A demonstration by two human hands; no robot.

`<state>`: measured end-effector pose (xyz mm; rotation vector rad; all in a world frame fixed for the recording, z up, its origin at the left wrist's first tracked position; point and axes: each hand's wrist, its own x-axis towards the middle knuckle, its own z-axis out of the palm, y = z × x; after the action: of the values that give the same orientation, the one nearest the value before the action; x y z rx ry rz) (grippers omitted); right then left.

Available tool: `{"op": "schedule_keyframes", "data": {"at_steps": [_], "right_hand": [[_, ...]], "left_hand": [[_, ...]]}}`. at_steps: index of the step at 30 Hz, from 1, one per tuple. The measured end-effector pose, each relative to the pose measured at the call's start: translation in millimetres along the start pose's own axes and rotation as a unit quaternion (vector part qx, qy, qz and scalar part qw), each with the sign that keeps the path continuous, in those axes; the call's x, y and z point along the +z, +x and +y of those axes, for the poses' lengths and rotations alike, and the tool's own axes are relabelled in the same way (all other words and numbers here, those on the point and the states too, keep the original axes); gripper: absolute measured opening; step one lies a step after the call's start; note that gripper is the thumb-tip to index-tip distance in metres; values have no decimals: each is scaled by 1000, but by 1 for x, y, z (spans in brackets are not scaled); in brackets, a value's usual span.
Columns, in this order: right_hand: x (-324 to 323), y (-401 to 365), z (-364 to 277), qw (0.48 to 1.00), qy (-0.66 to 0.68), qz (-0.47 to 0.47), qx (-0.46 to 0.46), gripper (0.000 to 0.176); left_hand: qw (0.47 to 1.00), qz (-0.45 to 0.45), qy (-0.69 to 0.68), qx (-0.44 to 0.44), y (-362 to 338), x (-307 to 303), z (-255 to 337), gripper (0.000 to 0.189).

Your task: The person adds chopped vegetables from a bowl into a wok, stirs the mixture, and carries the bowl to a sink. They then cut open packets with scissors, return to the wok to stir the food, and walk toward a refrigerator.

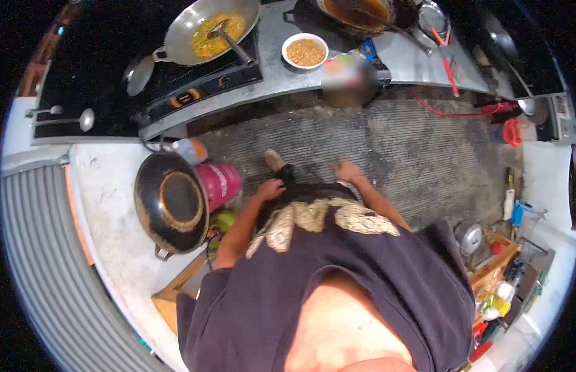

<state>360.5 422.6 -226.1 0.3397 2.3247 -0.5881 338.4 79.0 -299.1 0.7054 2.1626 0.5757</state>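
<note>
At our waist: hands apart, well clear of the black gas stove [195, 87].
Left hand [269, 189] and right hand [347, 171] rest on black cloth shorts [303, 190]; whether they grip it, we cannot tell.

A dark navy cotton T-shirt [337, 273] hangs loose over the wearer's torso. A cracked pale-gold print [313, 217] runs across its front near the lower hem, which is bunched and creased at the waist. Just beyond the hem, a small fold of black shorts fabric [287, 177] shows.
</note>
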Motion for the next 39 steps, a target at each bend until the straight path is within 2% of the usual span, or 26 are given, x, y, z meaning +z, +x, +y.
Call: {"op": "schedule_keyframes", "data": {"at_steps": [1, 2, 3, 4, 5, 6, 7, 8, 10, 12, 13, 16, 17, 20, 22, 24, 26, 27, 29, 31, 32, 33, 35, 38, 39], "right_hand": [[10, -12, 36, 999, -21, 32, -29, 33], [19, -19, 78, 995, -39, 64, -60, 32], [46, -5, 134, 998, -13, 49, 34, 34], [51, -28, 169, 996, -37, 84, 4, 36], [76, -43, 219, 982, 96, 158, 20, 60], [73, -76, 227, 879, 434, 21, 196, 83], [101, -90, 268, 839, 502, -29, 208, 93], [125, -103, 308, 822, 524, -69, 213, 84], [147, -135, 323, 813, 519, -101, 244, 72], [139, -171, 299, 829, 463, -90, 300, 67], [147, -178, 291, 878, 411, -57, 238, 63], [169, -174, 252, 842, 503, -112, 159, 60], [172, -170, 240, 867, 467, -114, 135, 56], [172, -165, 213, 965, 219, -129, 68, 43], [160, -165, 212, 984, 48, -170, 6, 35], [148, -173, 225, 987, 31, -160, -11, 28], [129, -195, 224, 991, 87, -102, -13, 24], [121, -205, 221, 991, 112, -67, -17, 22], [148, -205, 244, 986, 107, -61, -116, 21], [156, -193, 244, 982, 130, -33, -130, 21], [153, -182, 237, 967, 189, -71, -154, 23], [144, -171, 230, 947, 245, -112, -175, 28], [117, -146, 173, 988, 140, -58, -43, 57], [136, -83, 159, 988, 32, -150, -3, 81], [137, -62, 156, 991, 36, -128, 31, 81]], "left_hand": [[999, 22, -14, 23, 7, 8, 25, 35], [1000, 17, -3, 1, 20, 27, 42, 38], [998, -44, 12, -53, 33, 31, 74, 42], [993, -76, 2, -86, 30, 29, 105, 43], [987, -107, -6, -119, 26, 26, 138, 43], [991, -84, -2, -108, 37, 66, 113, 38], [998, -53, -18, -33, 18, 61, 131, 33], [993, -87, 33, -75, 4, 43, 168, 32], [989, -96, 48, -100, -13, 44, 186, 33], [979, -126, 147, -62, -22, 54, 189, 32], [974, -137, 161, -79, -25, 57, 196, 33], [968, -156, 179, -85, -24, 76, 193, 33], [977, -117, 178, -28, -20, 111, 150, 27], [954, -232, 182, -60, -18, 174, 91, 27], [934, -303, 172, -77, -15, 204, 86, 27], [938, -254, 230, 44, -42, 133, 157, 36], [981, -158, 66, -90, -48, 145, 146, 39], [974, -146, -17, -170, -54, 120, 164, 45], [970, -155, -82, -170, -52, 161, 93, 52], [962, -182, -119, -163, -64, 71, 154, 66], [957, -189, -28, -219, -62, 117, 99, 85], [950, -188, -4, -247, -63, 138, 82, 99], [952, -164, -29, -255, -56, 110, 104, 108], [962, -135, -74, -224, -27, 131, 90, 105], [971, -97, -72, -204, -14, 144, 78, 104]]}}
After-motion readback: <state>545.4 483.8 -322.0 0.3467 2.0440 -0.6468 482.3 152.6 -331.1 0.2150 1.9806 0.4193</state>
